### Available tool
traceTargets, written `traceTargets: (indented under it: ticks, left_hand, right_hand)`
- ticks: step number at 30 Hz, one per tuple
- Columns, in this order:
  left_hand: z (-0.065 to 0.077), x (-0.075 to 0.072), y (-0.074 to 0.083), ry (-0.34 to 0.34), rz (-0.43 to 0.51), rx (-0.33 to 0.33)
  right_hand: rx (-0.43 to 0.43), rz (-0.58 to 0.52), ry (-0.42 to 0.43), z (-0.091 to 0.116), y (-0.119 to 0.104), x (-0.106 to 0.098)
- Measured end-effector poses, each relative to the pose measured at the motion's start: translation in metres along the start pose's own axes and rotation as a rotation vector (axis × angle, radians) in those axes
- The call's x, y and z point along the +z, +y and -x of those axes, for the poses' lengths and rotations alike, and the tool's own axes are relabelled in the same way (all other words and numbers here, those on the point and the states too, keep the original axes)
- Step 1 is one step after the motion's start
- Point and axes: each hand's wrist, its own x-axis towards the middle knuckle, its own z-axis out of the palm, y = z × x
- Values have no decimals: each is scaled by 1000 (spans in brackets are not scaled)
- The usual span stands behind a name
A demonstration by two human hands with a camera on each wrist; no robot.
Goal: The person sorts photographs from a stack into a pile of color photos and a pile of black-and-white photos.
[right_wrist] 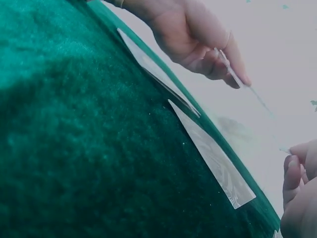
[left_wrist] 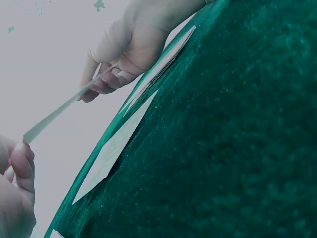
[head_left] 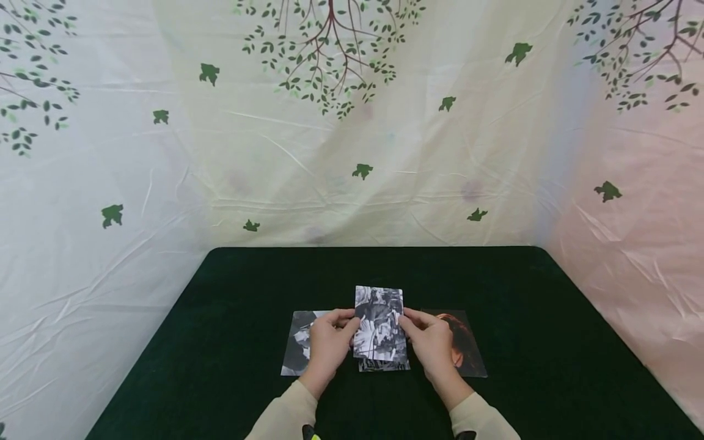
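Note:
Both hands hold up a black-and-white photo print [head_left: 378, 322] above the table, one at each side edge. My left hand [head_left: 326, 343] pinches its left edge between thumb and fingers; my right hand [head_left: 433, 345] pinches the right edge. In the left wrist view the raised print [left_wrist: 62, 110] appears edge-on, apart from the table. Below it, partly hidden, another black-and-white print [head_left: 385, 366] lies on the cloth. A grey print [head_left: 295, 344] lies to the left, partly covered by my left hand. To the right, a dark print with orange tones [head_left: 470, 348] lies partly behind my right hand.
A dark green cloth-covered table [head_left: 231, 293] extends around the prints. Behind it and along the sides hangs a pale curtain [head_left: 308, 183] with leaf and branch patterns.

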Motion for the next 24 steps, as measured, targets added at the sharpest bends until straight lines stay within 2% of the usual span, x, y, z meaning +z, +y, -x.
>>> traceTargets:
  ticks: [5,11,18,24]
  left_hand:
    - [1,-1,2,0,158,-72]
    - [1,-3,6,-10,270,-72]
    - [3,-15,9,-9,307,-82]
    - [6,-46,9,21,274,-123]
  right_hand:
    - [84,-158,-26,1,-5,-2]
    - [98,-238,-25,1,-10,-2]
    - [98,-305,-39,7,-22,7]
    - [114,-352,-93,17,-38,27]
